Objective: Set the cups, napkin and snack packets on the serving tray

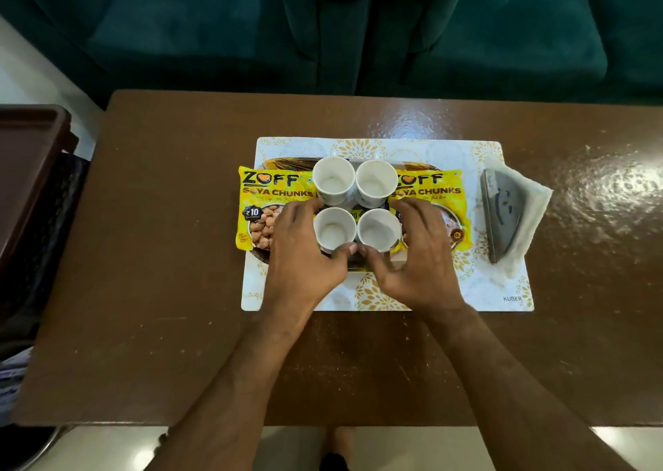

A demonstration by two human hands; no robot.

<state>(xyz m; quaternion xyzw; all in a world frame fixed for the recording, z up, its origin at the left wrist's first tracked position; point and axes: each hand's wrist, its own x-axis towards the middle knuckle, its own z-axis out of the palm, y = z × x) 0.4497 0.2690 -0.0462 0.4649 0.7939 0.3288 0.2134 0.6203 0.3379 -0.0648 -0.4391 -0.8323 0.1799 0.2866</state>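
Several white cups stand close together in a square on a dark, gold-patterned serving tray (279,164). My left hand (305,251) curls around the front left cup (334,233), and my right hand (418,255) curls around the front right cup (379,231). My thumbs nearly meet in front of them. The back left cup (333,183) and back right cup (375,184) stand free. A yellow soya chunks packet (272,198) lies at the tray's left end, and a second packet (434,190) lies at its right end. A white napkin (532,201) lies off the tray to the right, under a grey holder (500,216).
The tray sits on a white placemat (452,155) with gold flowers, on a brown wooden table (161,255). A green sofa (323,33) runs behind the table. A dark brown tray-like object (28,169) stands off the table's left edge.
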